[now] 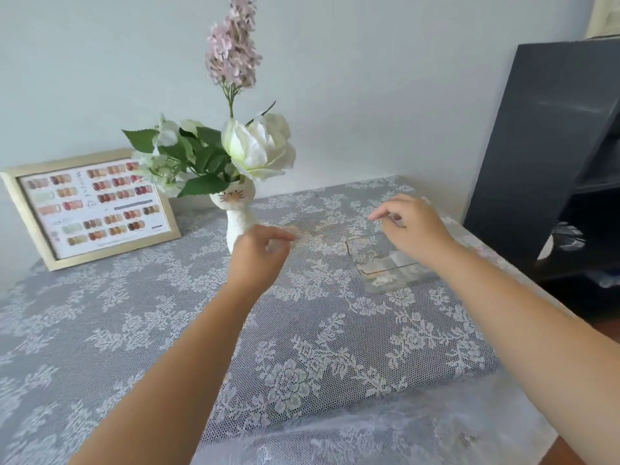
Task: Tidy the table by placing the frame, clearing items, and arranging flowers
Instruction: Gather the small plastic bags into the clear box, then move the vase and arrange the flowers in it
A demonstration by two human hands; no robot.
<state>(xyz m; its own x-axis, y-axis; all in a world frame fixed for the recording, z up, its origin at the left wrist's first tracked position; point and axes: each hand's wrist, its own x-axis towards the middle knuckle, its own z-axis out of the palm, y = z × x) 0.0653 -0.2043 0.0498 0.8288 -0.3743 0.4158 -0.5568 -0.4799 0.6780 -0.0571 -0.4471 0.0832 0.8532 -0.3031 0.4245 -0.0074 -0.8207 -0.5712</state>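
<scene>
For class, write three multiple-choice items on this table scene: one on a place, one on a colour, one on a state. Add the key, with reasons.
1. Where does the picture frame stand?
A. back left, against the wall
B. flat at the front edge
C. inside the glass dish

2. What colour is the cat-face vase?
A. black
B. white
C. red

3. What is the state of the left hand?
A. gripping the vase
B. holding nothing, fingers loosely curled
C. flat on the lace tablecloth

Key: 1 A, the frame leans on the wall at the rear left. 2 B, its body is white. 3 B, the hand sits just in front of the vase, with nothing in it.
</scene>
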